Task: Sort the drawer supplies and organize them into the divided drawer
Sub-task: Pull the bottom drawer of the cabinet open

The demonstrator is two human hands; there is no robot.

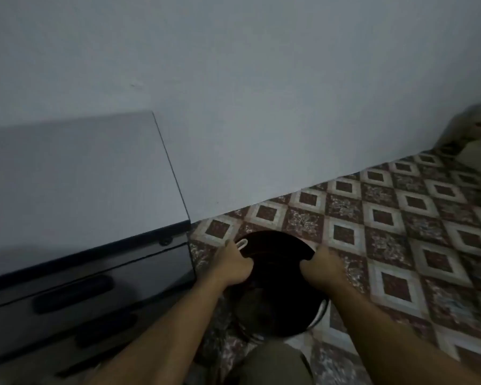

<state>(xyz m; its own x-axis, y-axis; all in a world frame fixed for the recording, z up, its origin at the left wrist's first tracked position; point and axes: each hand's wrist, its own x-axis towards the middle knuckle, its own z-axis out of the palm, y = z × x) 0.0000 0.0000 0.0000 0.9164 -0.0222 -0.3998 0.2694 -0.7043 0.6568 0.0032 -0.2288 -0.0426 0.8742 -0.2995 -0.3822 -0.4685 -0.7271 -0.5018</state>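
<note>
Grey wall [261,107] and patterned floor tiles [400,218] frame it: at left the drawer cabinet [109,276] stands with its visible drawers shut, beside it the left hand [233,266] and right hand [324,266] curl their fingers [245,263] over the rim of a dark tub [275,240] on the floor, contents unseen, so sorting seems unstarted.

1. The wall [261,79] is a plain pale blue-grey.
2. The cabinet top [75,190] is a flat light grey, close to the wall's shade, with a dark front edge.
3. The drawer fronts [139,273] are glossy black, and their handles [72,294] are black too.
4. The floor [400,218] is tiled in a diamond pattern: dark red-brown squares framed in cream alternate with tiles mottled maroon and white.
5. The bucket [278,309] is black, with a white loop [241,243] at its rim.
6. The trouser leg [272,365] is olive-brown.
</note>
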